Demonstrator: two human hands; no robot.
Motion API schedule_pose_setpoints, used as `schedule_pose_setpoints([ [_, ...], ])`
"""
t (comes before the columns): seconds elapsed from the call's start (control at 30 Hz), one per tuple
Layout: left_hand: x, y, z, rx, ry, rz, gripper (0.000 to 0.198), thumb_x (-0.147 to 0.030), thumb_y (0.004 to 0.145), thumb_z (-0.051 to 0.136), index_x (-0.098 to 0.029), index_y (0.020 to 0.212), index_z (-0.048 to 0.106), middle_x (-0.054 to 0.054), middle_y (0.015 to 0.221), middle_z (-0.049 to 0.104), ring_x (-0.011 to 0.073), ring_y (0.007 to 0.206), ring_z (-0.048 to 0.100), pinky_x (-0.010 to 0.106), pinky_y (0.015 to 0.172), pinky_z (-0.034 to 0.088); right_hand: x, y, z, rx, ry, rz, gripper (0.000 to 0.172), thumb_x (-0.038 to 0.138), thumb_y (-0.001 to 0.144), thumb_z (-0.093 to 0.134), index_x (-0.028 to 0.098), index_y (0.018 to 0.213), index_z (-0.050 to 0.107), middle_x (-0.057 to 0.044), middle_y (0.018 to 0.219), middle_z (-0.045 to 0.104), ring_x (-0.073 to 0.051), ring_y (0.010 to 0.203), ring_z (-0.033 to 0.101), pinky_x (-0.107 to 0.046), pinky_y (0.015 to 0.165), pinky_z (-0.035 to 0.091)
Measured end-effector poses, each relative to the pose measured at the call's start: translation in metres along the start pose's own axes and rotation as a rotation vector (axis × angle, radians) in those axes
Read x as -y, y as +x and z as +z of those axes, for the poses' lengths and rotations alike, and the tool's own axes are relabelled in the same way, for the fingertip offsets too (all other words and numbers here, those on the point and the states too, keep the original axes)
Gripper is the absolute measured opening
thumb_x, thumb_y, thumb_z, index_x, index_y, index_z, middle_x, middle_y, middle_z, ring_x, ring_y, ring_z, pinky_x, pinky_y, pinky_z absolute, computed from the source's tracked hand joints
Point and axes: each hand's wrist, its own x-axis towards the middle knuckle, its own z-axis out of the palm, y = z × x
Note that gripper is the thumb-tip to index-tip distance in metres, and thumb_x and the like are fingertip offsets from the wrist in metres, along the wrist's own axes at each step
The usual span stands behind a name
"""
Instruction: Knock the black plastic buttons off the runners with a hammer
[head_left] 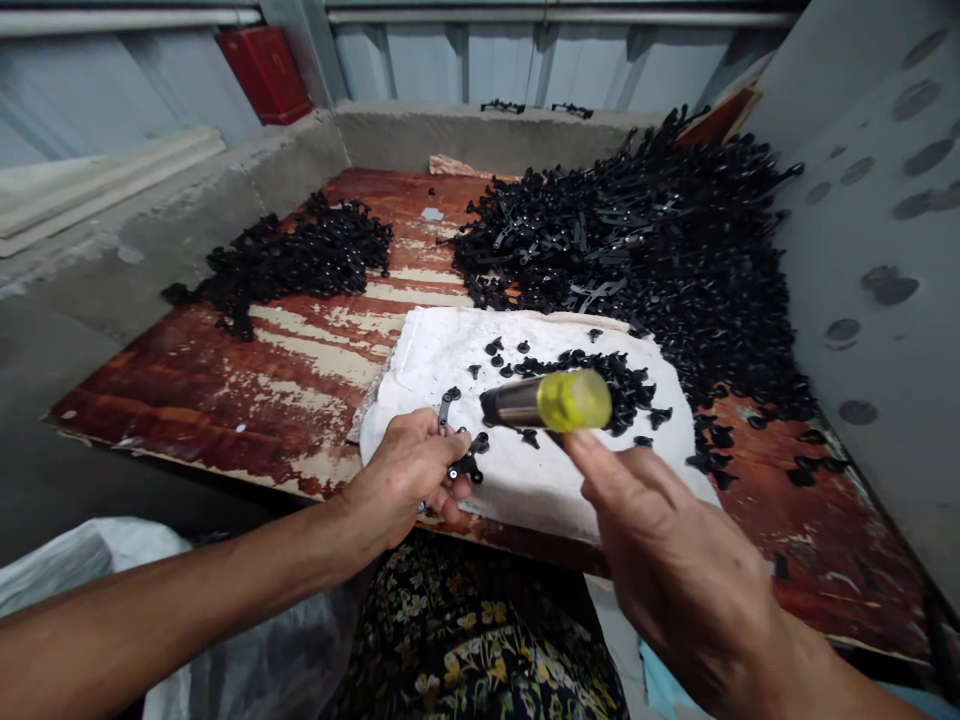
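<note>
My left hand is closed on a black bracket-like part with small round ends, above the near left of a folded white cloth. Another slim black piece stands up between its fingers. In my right hand is a mallet with a translucent yellow face, a metal middle and a dark far end. It is raised over the cloth, just right of my left hand; its handle is mostly hidden by my fingers. Small black knob-like pieces lie scattered on the cloth behind the mallet.
A large heap of black parts covers the back right of the worn red-brown board. A smaller black pile lies at the left. A pale spotted panel stands at the right. A plastic bag hangs below the front edge.
</note>
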Motion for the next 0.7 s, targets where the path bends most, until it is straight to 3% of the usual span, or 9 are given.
schedule_pose_setpoints([
  [0.13,-0.0003,0.0008,0.0007,-0.015,0.002,-0.003,0.021,-0.010,0.081,0.057,-0.019,0.066,0.046,-0.006,0.045,0.048,0.0085,0.031,0.045,0.019,0.029,0.040,0.0015,0.0043,0.0030,0.108,-0.174,-0.098,0.085,-0.005,0.082,0.031,0.031,0.156,0.010,-0.002,0.081,0.052,-0.014,0.049,0.050,-0.025,0.043,0.046],
  [0.27,0.0000,0.0015,0.0007,-0.009,-0.014,-0.003,0.020,-0.012,0.080,0.061,-0.018,0.066,0.048,-0.005,0.044,0.049,0.0091,0.031,0.046,0.019,0.028,0.040,0.0039,0.0019,0.0013,-0.020,-0.101,-0.093,0.079,0.000,0.088,0.034,0.028,0.157,0.008,-0.003,0.084,0.053,-0.017,0.064,0.057,-0.027,0.055,0.053],
  [0.47,-0.0004,0.0001,0.0000,0.000,0.018,-0.011,0.022,-0.009,0.085,0.053,-0.018,0.066,0.046,-0.008,0.043,0.047,0.0075,0.028,0.043,0.018,0.028,0.039,-0.0010,0.0021,0.0062,0.128,-0.193,-0.084,0.082,-0.004,0.083,0.031,0.028,0.156,0.011,-0.002,0.082,0.053,-0.014,0.048,0.048,-0.026,0.042,0.047],
  [0.6,-0.0005,-0.0008,-0.0011,0.015,0.030,-0.002,0.021,-0.011,0.088,0.054,-0.018,0.069,0.046,-0.008,0.044,0.048,0.0075,0.030,0.045,0.017,0.029,0.040,0.0045,0.0015,0.0005,-0.008,-0.088,-0.097,0.077,-0.002,0.089,0.034,0.027,0.157,0.011,-0.004,0.086,0.053,-0.016,0.065,0.057,-0.026,0.055,0.053],
  [0.7,-0.0003,0.0003,-0.0017,0.028,0.040,-0.014,0.020,-0.011,0.088,0.053,-0.017,0.070,0.047,-0.008,0.045,0.047,0.0076,0.030,0.045,0.018,0.029,0.041,0.0033,-0.0001,0.0022,0.029,-0.162,-0.106,0.082,-0.003,0.086,0.033,0.027,0.157,0.005,-0.004,0.085,0.054,-0.016,0.059,0.056,-0.028,0.051,0.052],
])
